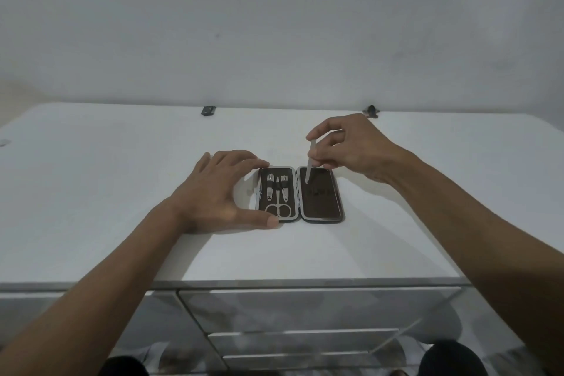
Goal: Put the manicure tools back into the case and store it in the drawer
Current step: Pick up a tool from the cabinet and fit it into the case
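Case open on bench; scissors + 2 clippers strapped in. R hand pinches file over empty half, L hand spread, bracing case. Left: seat file, shut, drawer

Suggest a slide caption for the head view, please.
Left hand steadies open case; right hand lowers nail file.

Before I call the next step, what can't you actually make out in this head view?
- Tip of the thin metal tool in the right hand: lost against the case's dark right half.
- Case's left edge: behind the left hand.
- Two dark items at the back: too small.
- Drawers: bottom cut off.
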